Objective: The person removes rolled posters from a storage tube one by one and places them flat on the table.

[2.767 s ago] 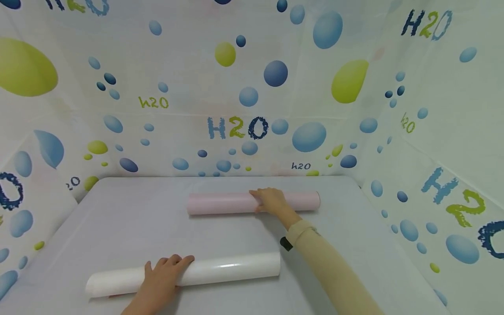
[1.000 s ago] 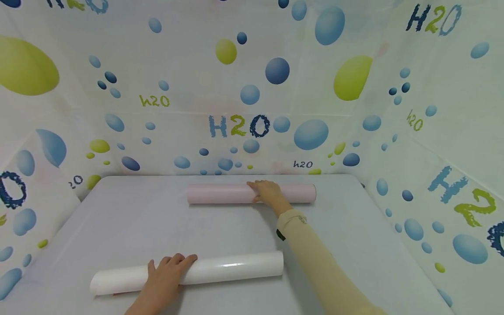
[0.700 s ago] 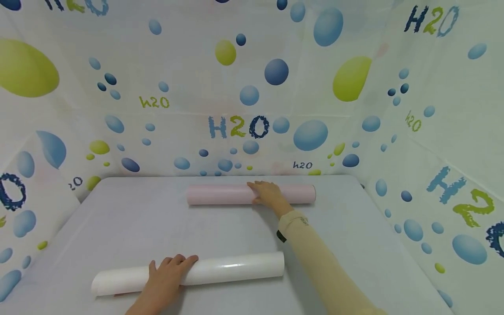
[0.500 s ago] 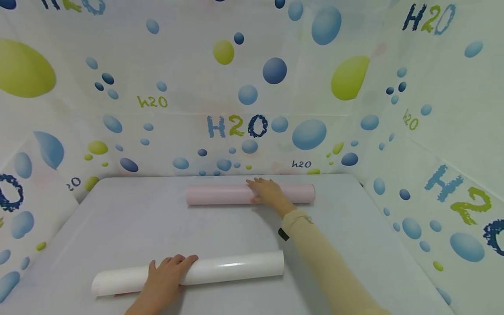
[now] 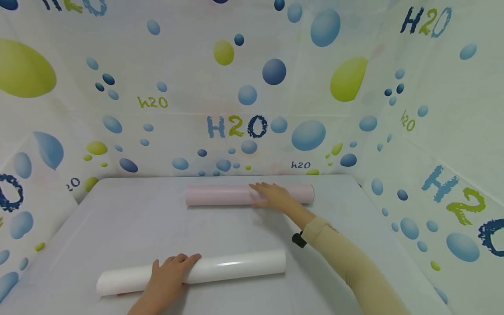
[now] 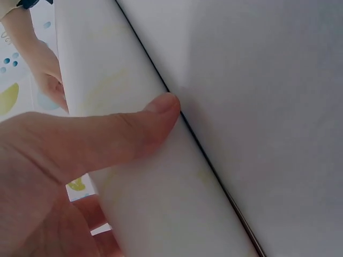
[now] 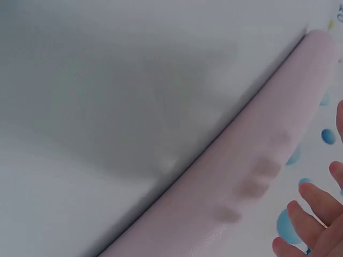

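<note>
A long white roll (image 5: 240,266) of glossy sheet lies slightly slanted near the front of the table. My left hand (image 5: 167,280) grips it left of its middle, and in the left wrist view the thumb crosses the white roll (image 6: 161,182) while the fingers curl round its other side. Farther back, a pale pink roll (image 5: 216,195) lies parallel to the table's rear edge. Over its right half hovers my right hand (image 5: 275,197) with fingers spread. In the right wrist view those fingers (image 7: 305,225) stand apart from the pink roll (image 7: 252,144), casting shadows on it.
Both rolls lie on a white-covered table (image 5: 118,232). Behind it and along both sides hangs a white curtain (image 5: 189,70) printed with blue and green drops and H2O lettering. A dark object (image 5: 299,239) sits at my right cuff.
The pink roll moved back toward the rear edge earlier, with my right hand on it. Since then that hand has loosened and its forearm swung right. The white roll shifted slightly right.
</note>
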